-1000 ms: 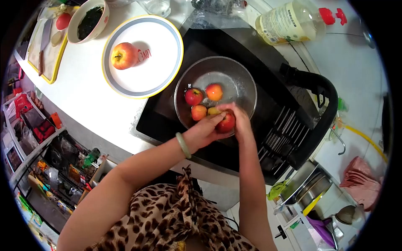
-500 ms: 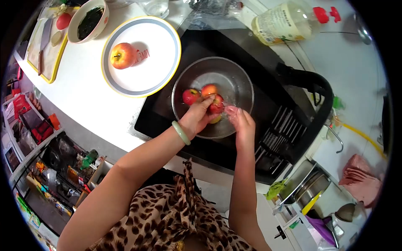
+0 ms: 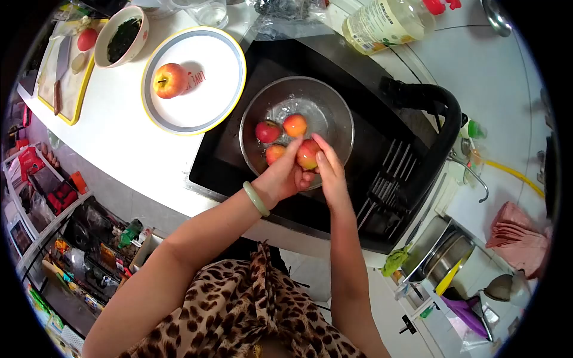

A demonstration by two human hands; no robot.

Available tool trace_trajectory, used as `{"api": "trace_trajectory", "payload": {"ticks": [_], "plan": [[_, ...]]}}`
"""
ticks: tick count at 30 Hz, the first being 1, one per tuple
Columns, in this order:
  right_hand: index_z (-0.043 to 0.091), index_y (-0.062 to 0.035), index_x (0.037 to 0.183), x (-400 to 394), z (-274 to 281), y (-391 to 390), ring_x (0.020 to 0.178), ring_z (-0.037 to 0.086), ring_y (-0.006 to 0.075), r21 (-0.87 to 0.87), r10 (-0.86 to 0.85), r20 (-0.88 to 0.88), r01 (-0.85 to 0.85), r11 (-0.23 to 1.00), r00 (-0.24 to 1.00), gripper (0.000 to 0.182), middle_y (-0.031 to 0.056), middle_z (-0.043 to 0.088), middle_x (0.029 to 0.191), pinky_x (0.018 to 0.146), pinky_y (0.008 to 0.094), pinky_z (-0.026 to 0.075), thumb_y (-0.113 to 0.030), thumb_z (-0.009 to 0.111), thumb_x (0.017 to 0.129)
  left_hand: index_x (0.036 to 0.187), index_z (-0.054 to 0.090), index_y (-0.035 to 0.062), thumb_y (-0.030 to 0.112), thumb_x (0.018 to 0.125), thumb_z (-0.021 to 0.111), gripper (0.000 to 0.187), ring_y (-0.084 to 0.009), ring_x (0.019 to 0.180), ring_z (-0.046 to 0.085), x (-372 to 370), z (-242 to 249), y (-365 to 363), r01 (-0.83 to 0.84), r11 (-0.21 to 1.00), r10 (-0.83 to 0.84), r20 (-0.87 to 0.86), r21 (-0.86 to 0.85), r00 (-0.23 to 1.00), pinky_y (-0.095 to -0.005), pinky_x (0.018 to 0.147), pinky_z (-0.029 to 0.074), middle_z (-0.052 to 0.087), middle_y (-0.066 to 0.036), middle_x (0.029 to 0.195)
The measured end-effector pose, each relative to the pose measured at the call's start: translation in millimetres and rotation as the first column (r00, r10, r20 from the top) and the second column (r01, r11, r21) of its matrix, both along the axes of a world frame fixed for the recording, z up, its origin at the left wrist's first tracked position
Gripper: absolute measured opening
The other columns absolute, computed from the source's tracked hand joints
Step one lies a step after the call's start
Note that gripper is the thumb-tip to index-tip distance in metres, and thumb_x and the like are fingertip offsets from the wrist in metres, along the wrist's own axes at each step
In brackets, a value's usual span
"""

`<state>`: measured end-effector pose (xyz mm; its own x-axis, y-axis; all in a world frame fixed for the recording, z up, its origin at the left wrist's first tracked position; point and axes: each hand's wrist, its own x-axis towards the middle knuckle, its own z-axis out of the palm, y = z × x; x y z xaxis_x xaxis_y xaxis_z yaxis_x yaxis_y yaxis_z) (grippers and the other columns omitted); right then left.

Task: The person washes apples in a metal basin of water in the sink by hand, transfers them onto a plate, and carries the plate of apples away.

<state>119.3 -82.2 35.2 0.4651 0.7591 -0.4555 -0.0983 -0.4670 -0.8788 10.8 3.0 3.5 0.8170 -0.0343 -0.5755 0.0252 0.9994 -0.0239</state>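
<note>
A red-yellow apple (image 3: 307, 154) is held between my two hands over the near part of a metal basin (image 3: 338, 116). My left hand (image 3: 286, 174), with a pale green bangle on its wrist, closes around the apple's left and near side. The fingers of my right hand (image 3: 332, 176) press against its right side. Lower in the basin lie a dark red apple (image 3: 267, 132), an orange-red apple (image 3: 295, 125) and another apple (image 3: 275, 154) close to my left hand. Water glistens on the bottom.
The basin stands in a black sink (image 3: 209, 164). To the left is a white plate (image 3: 224, 98) with one apple (image 3: 170, 80). Beyond are a bowl (image 3: 143, 39) of dark greens and a cutting board with a knife (image 3: 60, 68). A black faucet (image 3: 447, 101) arches at right.
My right hand has moved up to the apple in my left hand and now grips it too. The apple has turned and shifted slightly nearer. Another apple at the basin's near left is now visible.
</note>
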Motion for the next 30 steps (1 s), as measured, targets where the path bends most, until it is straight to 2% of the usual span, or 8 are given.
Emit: {"api": "trace_trajectory", "payload": {"ticks": [1,2,5,6,14,18,22,30], "plan": [[0.046,-0.0053,0.137,2.1,3.6,-6.7,0.111,0.055,0.0187,0.074,-0.002,-0.109,0.01,0.997,0.994,0.041,0.0098,0.052,0.135,0.083,0.034,0.047,-0.017,0.043,0.098,0.1,0.055,0.0115,0.066,0.092,0.033,0.059,-0.0089,0.051,0.043,-1.4,-0.5,1.2,-0.003,0.998,0.006,0.047,-0.06,0.999,-0.0208,0.045,0.034,0.057,-0.002,0.076],[0.035,-0.0039,0.144,12.3,4.9,-16.0,0.122,0.045,0.0162,0.118,0.055,-0.301,-0.02,0.993,0.952,0.053,0.006,0.039,0.145,0.093,0.0317,0.043,-0.004,0.048,0.093,0.097,0.056,0.0105,0.073,0.088,0.028,0.068,-0.0077,0.041,0.033,0.6,0.0,-0.4,0.044,0.996,-0.045,-0.022,-0.074,0.999,-0.0198,0.038,0.025,0.054,-0.002,0.07],[0.038,-0.0035,0.142,11.3,22.2,-13.1,0.123,0.046,0.0183,0.129,0.068,-0.316,-0.028,0.991,0.946,0.056,0.0094,0.043,0.141,0.101,0.0308,0.037,0.004,0.051,0.088,0.095,0.055,0.0106,0.074,0.087,0.027,0.07,-0.0074,0.036,0.027,-1.2,3.6,-2.5,0.084,0.975,-0.084,0.008,-0.204,0.996,-0.0187,0.035,0.021,0.048,0.0,0.062],[0.04,-0.0024,0.14,14.3,19.4,-13.0,0.125,0.045,0.0188,0.085,0.105,-0.25,-0.086,0.993,0.963,0.058,0.0105,0.046,0.137,0.104,0.0316,0.037,0.007,0.054,0.085,0.094,0.055,0.0107,0.075,0.087,0.027,0.07,-0.0071,0.036,0.026,-1.1,4.7,-2.6,0.084,0.974,-0.085,0.006,-0.21,0.996,-0.0183,0.034,0.021,0.047,0.001,0.06],[0.049,-0.0015,0.13,9.9,15.3,-8.1,0.119,0.051,0.0184,0.113,0.015,-0.116,-0.002,0.994,0.993,0.048,0.0097,0.052,0.129,0.102,0.0317,0.039,0.005,0.055,0.083,0.094,0.055,0.0114,0.075,0.087,0.026,0.07,-0.0057,0.035,0.024,3.2,10.4,-2.7,0.096,0.976,-0.102,-0.017,-0.197,0.995,-0.0184,0.035,0.019,0.041,0.003,0.057],[0.051,-0.0029,0.127,9.8,8.6,-12.6,0.114,0.055,0.0182,0.06,0.046,-0.004,-0.045,0.997,0.999,0.048,0.0099,0.057,0.123,0.098,0.0317,0.043,0.006,0.052,0.081,0.09,0.05,0.0169,0.073,0.089,0.018,0.065,-0.008,0.037,0.024,3.2,7.9,-7.0,0.107,0.974,-0.112,-0.015,-0.202,0.994,-0.0214,0.036,0.019,0.043,0.001,0.058],[0.052,-0.0037,0.127,9.4,5.5,-13.5,0.111,0.056,0.0182,0.043,0.055,-0.008,-0.055,0.998,0.998,0.048,0.0104,0.058,0.121,0.096,0.0314,0.044,0.006,0.05,0.08,0.089,0.05,0.0174,0.073,0.089,0.018,0.063,-0.0083,0.037,0.024,2.3,4.8,-9.9,0.116,0.974,-0.127,-0.044,-0.195,0.991,-0.0216,0.036,0.019,0.043,0.0,0.058],[0.049,-0.0027,0.13,12.0,12.8,-18.1,0.114,0.054,0.0167,0.075,0.056,-0.185,-0.043,0.996,0.981,0.05,0.0101,0.056,0.124,0.096,0.0295,0.042,0.009,0.047,0.081,0.087,0.05,0.0171,0.072,0.089,0.019,0.063,-0.0085,0.037,0.024,-0.9,2.0,-8.4,0.131,0.965,-0.145,-0.047,-0.226,0.988,-0.0214,0.036,0.018,0.043,0.0,0.058]]}}
